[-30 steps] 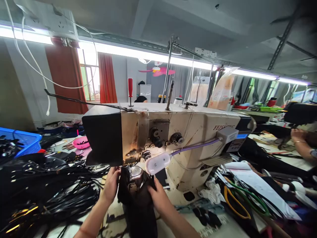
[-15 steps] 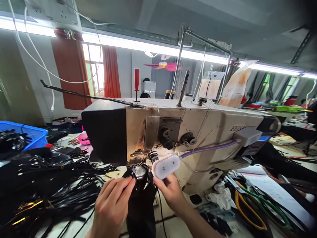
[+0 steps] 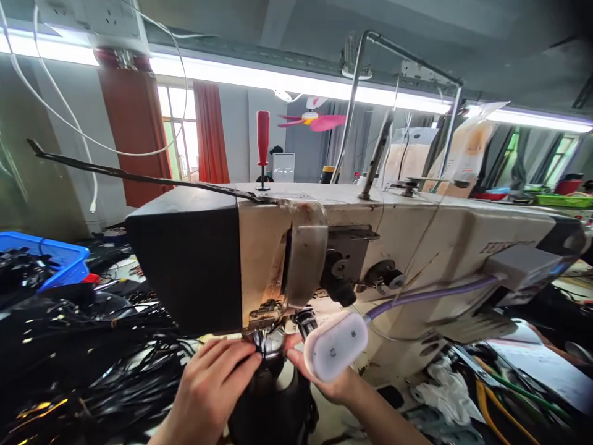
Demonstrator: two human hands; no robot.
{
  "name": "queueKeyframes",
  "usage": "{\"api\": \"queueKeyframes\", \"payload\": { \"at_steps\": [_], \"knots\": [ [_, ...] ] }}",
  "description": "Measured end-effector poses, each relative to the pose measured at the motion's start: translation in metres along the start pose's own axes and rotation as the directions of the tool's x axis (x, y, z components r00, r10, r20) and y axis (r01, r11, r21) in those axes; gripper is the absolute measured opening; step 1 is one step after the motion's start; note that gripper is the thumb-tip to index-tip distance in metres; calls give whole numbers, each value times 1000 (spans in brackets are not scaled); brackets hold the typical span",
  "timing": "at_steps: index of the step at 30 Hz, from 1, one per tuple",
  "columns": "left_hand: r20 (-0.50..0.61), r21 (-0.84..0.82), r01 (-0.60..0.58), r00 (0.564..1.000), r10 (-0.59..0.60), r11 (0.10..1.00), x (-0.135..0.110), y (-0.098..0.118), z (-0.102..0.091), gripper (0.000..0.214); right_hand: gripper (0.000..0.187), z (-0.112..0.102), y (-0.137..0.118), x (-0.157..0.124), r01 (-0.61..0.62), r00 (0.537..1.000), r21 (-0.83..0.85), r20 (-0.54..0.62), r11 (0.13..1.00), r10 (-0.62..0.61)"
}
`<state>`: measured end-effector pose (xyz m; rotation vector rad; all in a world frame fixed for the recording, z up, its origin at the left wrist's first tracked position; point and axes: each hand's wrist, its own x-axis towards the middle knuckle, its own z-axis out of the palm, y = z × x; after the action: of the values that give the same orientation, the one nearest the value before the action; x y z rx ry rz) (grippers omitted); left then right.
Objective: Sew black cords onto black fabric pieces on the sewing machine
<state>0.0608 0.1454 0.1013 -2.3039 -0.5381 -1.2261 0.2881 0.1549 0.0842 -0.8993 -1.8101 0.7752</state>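
A cream and black industrial sewing machine (image 3: 417, 241) fills the middle of the view. Under its needle area (image 3: 271, 337) sits a dark, black piece of material (image 3: 273, 402) on the machine's post. My left hand (image 3: 213, 389) reaches in from below with fingers pressed together against the material at the presser foot. My right hand (image 3: 324, 380) holds the material from the right side, partly hidden behind the white oval lamp (image 3: 336, 346) on its purple gooseneck. The fingertips of both hands meet right at the shiny metal foot.
A heap of black straps and cords (image 3: 88, 364) lies to the left, with a blue basket (image 3: 50, 259) behind it. A red-handled screwdriver (image 3: 263, 139) stands on the machine top. Papers, cloth scraps and yellow-green cables (image 3: 504, 395) clutter the right side.
The view has moved closer to the machine head. Both hands have risen from the lower part of the dark piece up to the presser foot, the left coming in over the material.
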Motion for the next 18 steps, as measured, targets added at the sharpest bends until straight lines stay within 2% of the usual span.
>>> {"api": "queueKeyframes", "payload": {
  "at_steps": [3, 6, 8, 11, 13, 18],
  "knots": [
    [26, -3, 69, 997, -69, 998, 4, -2, 0, 32, 30, -7, -5, 1, 17, 992, -84, 126, 996, -7],
    [-43, 32, 14, 999, -12, 999, 4, 3, 2, 30, 37, -10, -7, 0, 60, 982, -112, 188, 992, -38],
    [-39, 38, -13, 999, 15, 999, 2, 7, 5, 28, 37, -10, -4, -2, 90, 974, -124, 220, 988, -61],
    [-31, 44, -20, 999, 21, 999, 0, 8, 9, 30, 33, -8, 5, -4, 53, 985, -156, 172, 986, -25],
    [-67, 56, -41, 997, 44, 998, -2, 6, 9, 34, 31, -7, 8, -6, 29, 992, -175, 125, 984, -7],
    [-17, 23, -133, 991, 134, 991, -7, -5, 5, 32, 27, -6, 9, -9, 46, 997, -182, 66, 982, -34]
  ]
}}
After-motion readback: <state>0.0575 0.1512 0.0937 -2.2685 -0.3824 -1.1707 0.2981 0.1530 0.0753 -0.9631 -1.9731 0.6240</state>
